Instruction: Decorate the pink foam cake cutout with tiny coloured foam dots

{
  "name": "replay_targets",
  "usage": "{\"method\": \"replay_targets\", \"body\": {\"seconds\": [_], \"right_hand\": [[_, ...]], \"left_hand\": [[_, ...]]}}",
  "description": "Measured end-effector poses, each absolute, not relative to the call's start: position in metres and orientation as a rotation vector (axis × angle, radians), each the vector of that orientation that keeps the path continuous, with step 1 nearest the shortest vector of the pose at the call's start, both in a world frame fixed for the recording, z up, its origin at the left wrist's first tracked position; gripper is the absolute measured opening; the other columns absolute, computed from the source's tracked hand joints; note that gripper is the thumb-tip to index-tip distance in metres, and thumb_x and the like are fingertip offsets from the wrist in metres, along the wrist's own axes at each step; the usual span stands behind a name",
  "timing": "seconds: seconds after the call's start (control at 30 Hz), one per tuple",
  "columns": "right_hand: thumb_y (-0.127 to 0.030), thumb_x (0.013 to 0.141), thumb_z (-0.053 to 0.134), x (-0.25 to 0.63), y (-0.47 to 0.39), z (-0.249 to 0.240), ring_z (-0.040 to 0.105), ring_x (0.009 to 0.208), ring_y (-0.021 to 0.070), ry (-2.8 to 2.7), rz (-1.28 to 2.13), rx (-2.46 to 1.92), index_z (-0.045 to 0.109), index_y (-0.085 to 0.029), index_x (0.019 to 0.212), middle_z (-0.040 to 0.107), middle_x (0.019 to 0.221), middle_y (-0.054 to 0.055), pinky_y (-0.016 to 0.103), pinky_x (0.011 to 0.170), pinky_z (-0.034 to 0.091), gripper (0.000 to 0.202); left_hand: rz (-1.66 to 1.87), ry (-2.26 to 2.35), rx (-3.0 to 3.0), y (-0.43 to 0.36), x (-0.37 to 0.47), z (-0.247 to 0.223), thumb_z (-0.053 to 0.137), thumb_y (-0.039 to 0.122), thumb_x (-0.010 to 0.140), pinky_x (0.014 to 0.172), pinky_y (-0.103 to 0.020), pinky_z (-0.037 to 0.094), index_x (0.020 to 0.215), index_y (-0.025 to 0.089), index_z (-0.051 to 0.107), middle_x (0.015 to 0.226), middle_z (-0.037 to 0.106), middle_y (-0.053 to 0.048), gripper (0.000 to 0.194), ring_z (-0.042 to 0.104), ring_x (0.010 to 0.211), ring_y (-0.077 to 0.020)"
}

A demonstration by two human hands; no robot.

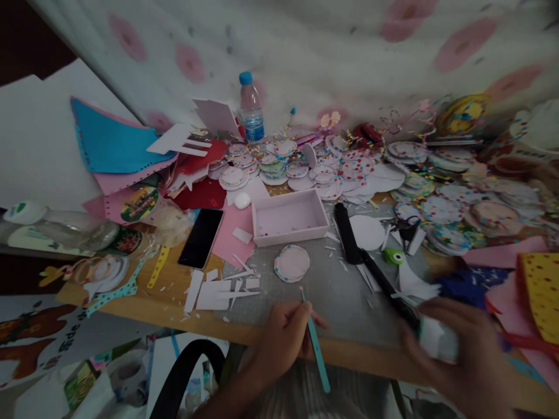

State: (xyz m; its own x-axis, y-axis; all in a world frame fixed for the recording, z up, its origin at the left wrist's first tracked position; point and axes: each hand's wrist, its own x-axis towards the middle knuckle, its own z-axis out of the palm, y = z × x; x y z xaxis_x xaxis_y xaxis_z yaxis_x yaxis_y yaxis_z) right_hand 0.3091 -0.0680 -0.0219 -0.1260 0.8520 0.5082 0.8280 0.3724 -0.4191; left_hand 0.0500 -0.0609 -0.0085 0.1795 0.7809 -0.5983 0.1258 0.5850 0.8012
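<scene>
Gripping a teal tool (317, 349), left hand (283, 329) sits in front of the pale box (292, 234); blurry right hand (458, 352) is right of that box, can't tell its grip.

The light is dim, flat and greyish, its source out of view and its direction hard to tell. The flowered curtain (279, 41) looks palest, while the area below the desk (168, 294) sinks into gloom and the corners darken. Shadows are soft and weak; the grey mat (340, 305) carries a faint sheen. Motion smears the right hand (465, 349), whereas the left hand (283, 329) is fairly clear. Wide-angle distortion stretches the big bottle (72, 227) at the left edge, and fine detail looks smudgy.
</scene>
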Motion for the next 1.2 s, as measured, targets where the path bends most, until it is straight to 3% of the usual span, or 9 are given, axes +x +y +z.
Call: {"method": "replay_targets", "body": {"seconds": [0.1, 0.13, 0.23, 0.3, 0.47, 0.63, 0.83, 0.97, 1.2], "right_hand": [[-0.018, 0.082, 0.061, 0.252, -0.068, -0.026, 0.055, 0.074, 0.0175, -2.252, 0.359, -1.139, 0.051, -0.022, 0.088, 0.057, 0.085, 0.004, 0.029, 0.062, 0.045, 0.012], [-0.021, 0.082, 0.061, 0.236, -0.067, -0.030, 0.055, 0.071, 0.0177, -2.284, 0.421, -1.000, 0.051, -0.022, 0.090, 0.058, 0.082, 0.004, 0.030, 0.061, 0.044, 0.013], [-0.019, 0.085, 0.054, 0.204, -0.060, -0.042, 0.051, 0.066, 0.0185, -2.301, 0.395, -0.773, 0.048, -0.021, 0.090, 0.057, 0.074, 0.003, 0.033, 0.061, 0.043, 0.008], [-0.014, 0.087, 0.046, 0.194, -0.056, -0.047, 0.047, 0.063, 0.0180, -2.302, 0.341, -0.700, 0.046, -0.021, 0.088, 0.054, 0.069, 0.001, 0.032, 0.059, 0.041, 0.007], [-0.002, 0.082, 0.038, 0.188, -0.051, -0.051, 0.044, 0.060, 0.0154, -2.196, 0.430, -0.715, 0.042, -0.023, 0.081, 0.049, 0.066, -0.001, 0.027, 0.056, 0.037, 0.022], [-0.004, 0.079, 0.042, 0.190, -0.050, -0.065, 0.045, 0.055, 0.0123, -2.072, 0.561, -0.845, 0.035, -0.024, 0.082, 0.047, 0.065, -0.004, 0.024, 0.052, 0.036, 0.022], [-0.007, 0.084, 0.042, 0.190, -0.048, -0.072, 0.044, 0.053, 0.0107, -1.907, 0.694, -1.060, 0.031, -0.025, 0.085, 0.045, 0.066, -0.005, 0.022, 0.048, 0.038, 0.021], [-0.009, 0.085, 0.043, 0.187, -0.045, -0.072, 0.047, 0.055, 0.0110, -1.888, 0.746, -1.103, 0.032, -0.025, 0.086, 0.047, 0.068, -0.004, 0.022, 0.048, 0.038, 0.019], [-0.009, 0.085, 0.044, 0.187, -0.043, -0.073, 0.046, 0.052, 0.0109, -1.904, 0.818, -1.141, 0.031, -0.025, 0.084, 0.046, 0.066, -0.004, 0.023, 0.046, 0.034, 0.020]], "left_hand": [[0.563, 1.383, 0.937, -0.059, 0.053, -0.013, 0.039, 0.048, 0.087, 0.045, -0.023, 0.031, 0.063, 0.015, 0.065, 0.039, 0.040, 0.004, 0.048, 0.041, 0.040, -0.0115], [0.570, 1.412, 0.994, -0.058, 0.053, -0.014, 0.039, 0.046, 0.086, 0.047, -0.023, 0.031, 0.059, 0.016, 0.059, 0.041, 0.040, 0.004, 0.045, 0.041, 0.042, -0.0116], [0.593, 1.513, 1.176, -0.058, 0.050, -0.017, 0.041, 0.043, 0.084, 0.052, -0.025, 0.028, 0.050, 0.019, 0.041, 0.047, 0.038, 0.004, 0.041, 0.041, 0.052, -0.0116], [0.588, 1.551, 1.237, -0.058, 0.048, -0.018, 0.040, 0.042, 0.084, 0.055, -0.025, 0.028, 0.050, 0.019, 0.037, 0.050, 0.039, 0.003, 0.041, 0.040, 0.055, -0.0119], [0.569, 1.603, 1.261, -0.059, 0.047, -0.021, 0.039, 0.042, 0.087, 0.056, -0.026, 0.029, 0.052, 0.019, 0.039, 0.051, 0.043, 0.003, 0.042, 0.043, 0.056, -0.0125], [0.621, 1.557, 1.329, -0.065, 0.044, -0.021, 0.031, 0.046, 0.097, 0.055, -0.026, 0.034, 0.060, 0.018, 0.047, 0.055, 0.051, 0.001, 0.049, 0.049, 0.056, -0.0131], [0.827, 1.547, 2.067, -0.075, 0.018, -0.035, 0.043, 0.022, 0.092, 0.079, -0.036, 0.048, 0.098, 0.016, 0.064, 0.093, 0.067, -0.011, 0.022, 0.062, 0.088, -0.0224], [0.858, 1.452, 2.392, -0.077, 0.008, -0.051, 0.049, 0.015, 0.084, 0.086, -0.043, 0.050, 0.110, 0.014, 0.061, 0.110, 0.067, -0.014, 0.028, 0.062, 0.100, -0.0267], [0.856, 1.560, 2.349, -0.077, 0.007, -0.059, 0.047, 0.009, 0.082, 0.099, -0.046, 0.048, 0.116, 0.013, 0.058, 0.127, 0.061, -0.017, 0.036, 0.053, 0.124, -0.0283]]}}
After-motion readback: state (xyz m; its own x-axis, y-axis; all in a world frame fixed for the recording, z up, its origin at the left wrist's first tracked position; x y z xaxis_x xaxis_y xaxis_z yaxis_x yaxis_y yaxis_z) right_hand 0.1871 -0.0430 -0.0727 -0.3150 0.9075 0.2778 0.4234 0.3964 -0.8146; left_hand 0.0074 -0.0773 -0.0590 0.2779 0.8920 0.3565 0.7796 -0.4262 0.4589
